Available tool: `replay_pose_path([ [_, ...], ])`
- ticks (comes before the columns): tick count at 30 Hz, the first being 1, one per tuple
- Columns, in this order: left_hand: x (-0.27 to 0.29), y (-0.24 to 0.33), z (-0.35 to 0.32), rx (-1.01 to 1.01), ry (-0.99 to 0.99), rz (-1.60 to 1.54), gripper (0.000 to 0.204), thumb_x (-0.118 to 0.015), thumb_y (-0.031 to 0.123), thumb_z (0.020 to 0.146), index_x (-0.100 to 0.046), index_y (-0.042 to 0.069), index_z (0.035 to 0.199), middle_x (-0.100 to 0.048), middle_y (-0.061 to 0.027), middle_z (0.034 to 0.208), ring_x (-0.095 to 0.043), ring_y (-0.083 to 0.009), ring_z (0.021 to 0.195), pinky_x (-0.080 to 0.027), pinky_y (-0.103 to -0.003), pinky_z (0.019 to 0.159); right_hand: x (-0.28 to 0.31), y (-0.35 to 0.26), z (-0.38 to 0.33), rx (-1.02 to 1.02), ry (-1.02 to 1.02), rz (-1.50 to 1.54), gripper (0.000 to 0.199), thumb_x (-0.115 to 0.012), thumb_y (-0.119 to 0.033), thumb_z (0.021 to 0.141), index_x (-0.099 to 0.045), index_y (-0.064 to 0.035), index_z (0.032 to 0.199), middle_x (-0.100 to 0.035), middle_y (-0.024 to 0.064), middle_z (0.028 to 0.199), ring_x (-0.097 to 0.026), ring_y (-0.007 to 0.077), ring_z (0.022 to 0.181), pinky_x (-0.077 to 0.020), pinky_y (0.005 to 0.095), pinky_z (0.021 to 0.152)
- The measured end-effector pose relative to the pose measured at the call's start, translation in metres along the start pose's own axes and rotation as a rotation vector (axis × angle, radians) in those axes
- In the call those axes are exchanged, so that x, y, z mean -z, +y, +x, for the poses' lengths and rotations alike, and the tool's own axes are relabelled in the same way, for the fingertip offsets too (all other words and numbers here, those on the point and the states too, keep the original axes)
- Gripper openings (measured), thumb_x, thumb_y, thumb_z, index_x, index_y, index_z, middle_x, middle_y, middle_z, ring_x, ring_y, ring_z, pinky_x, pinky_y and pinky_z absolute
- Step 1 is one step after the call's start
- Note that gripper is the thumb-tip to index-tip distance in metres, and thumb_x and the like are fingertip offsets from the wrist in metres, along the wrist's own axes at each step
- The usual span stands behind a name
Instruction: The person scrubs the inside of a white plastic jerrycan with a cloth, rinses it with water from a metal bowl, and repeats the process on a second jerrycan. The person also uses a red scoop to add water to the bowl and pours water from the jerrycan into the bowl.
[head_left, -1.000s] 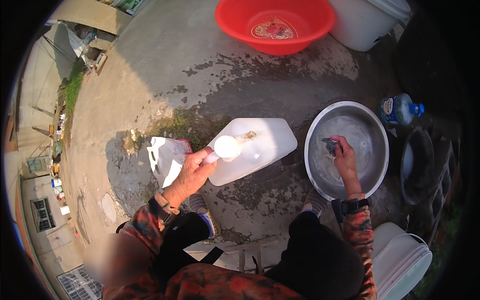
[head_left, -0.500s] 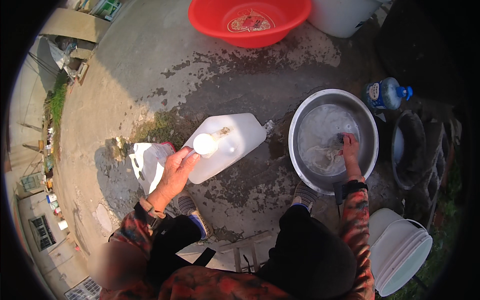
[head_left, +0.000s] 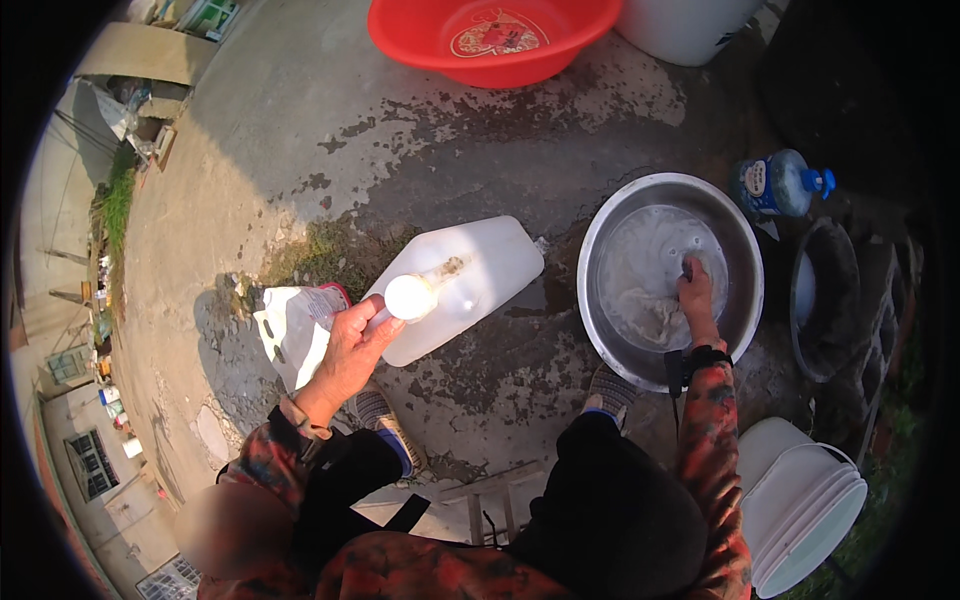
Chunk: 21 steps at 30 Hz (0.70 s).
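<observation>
My left hand (head_left: 348,358) is closed round the handle of a translucent white plastic jug (head_left: 490,262), just beside its white cap (head_left: 410,297). The jug lies tilted on the wet ground. Over on the right, my right hand (head_left: 698,295) reaches into a steel basin (head_left: 588,285) of cloudy, foamy water. Its fingers are pinched round a small dark scrubber-like lump (head_left: 689,267), mostly hidden by them. A pale, cloth-like wad (head_left: 652,318) sits in the water next to that hand.
A red plastic basin (head_left: 400,50) stands at the far side beside a white bucket (head_left: 680,30). Right of the steel basin are a blue-capped bottle (head_left: 780,184) and a dark tub (head_left: 835,300). A white pail (head_left: 775,490) lies near right; a white bag (head_left: 285,335) lies left.
My right hand has shifted slightly within the basin, bringing the dark lump a little farther from me. The left hand keeps its grip and the jug has tilted slightly.
</observation>
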<state>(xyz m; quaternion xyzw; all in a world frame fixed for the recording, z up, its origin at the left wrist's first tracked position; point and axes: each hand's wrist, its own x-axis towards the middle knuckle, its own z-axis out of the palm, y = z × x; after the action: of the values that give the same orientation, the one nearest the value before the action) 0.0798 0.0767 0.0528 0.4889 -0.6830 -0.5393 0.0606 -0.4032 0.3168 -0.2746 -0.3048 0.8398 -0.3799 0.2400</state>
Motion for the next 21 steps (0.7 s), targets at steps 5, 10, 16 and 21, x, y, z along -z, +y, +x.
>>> replay_pose_path([
  [5, 0.002, -0.004, 0.002, 0.036, 0.002, -0.016, 0.03, -0.063, 0.019, 0.102, -0.064, -0.002, 0.124, -0.067, 0.0007, 0.102, -0.057, -0.006, 0.093, -0.049, -0.026, 0.081, -0.006, -0.025, 0.003, -0.155, -0.451, 0.096, 0.044, -0.062, -0.006, 0.09, -0.058, -0.0061, 0.133, -0.07, 0.0194, 0.111, -0.068, 0.031, 0.101, -0.0532, 0.0414, 0.089],
  [10, 0.003, -0.007, 0.002, 0.03, -0.01, -0.073, 0.029, -0.062, 0.019, 0.103, -0.065, -0.001, 0.123, -0.063, 0.0034, 0.096, -0.052, -0.0044, 0.085, -0.046, -0.023, 0.075, 0.011, -0.042, 0.003, -0.161, 0.09, -0.365, 0.056, -0.067, -0.039, 0.095, -0.052, -0.0005, 0.133, -0.064, 0.0262, 0.114, -0.065, 0.0436, 0.104, -0.052, 0.0489, 0.089],
  [16, -0.001, -0.006, 0.003, -0.042, 0.038, -0.075, 0.026, -0.062, 0.019, 0.103, -0.065, 0.0, 0.119, -0.06, 0.0038, 0.09, -0.049, -0.0045, 0.079, -0.044, -0.023, 0.07, -0.003, -0.067, -0.063, -0.069, -0.184, -0.713, 0.066, -0.07, -0.048, 0.09, -0.045, -0.0033, 0.132, -0.056, 0.0284, 0.126, -0.059, 0.0492, 0.112, -0.0505, 0.0564, 0.091],
  [21, -0.001, -0.006, 0.006, -0.04, 0.075, -0.091, 0.027, -0.061, 0.023, 0.104, -0.066, 0.001, 0.119, -0.057, 0.0047, 0.085, -0.047, -0.0053, 0.075, -0.043, -0.024, 0.067, -0.038, -0.056, -0.084, 0.039, -0.2, -0.839, 0.054, -0.075, -0.03, 0.085, -0.054, -0.0064, 0.129, -0.061, 0.0225, 0.119, -0.061, 0.0442, 0.11, -0.0524, 0.0543, 0.088],
])
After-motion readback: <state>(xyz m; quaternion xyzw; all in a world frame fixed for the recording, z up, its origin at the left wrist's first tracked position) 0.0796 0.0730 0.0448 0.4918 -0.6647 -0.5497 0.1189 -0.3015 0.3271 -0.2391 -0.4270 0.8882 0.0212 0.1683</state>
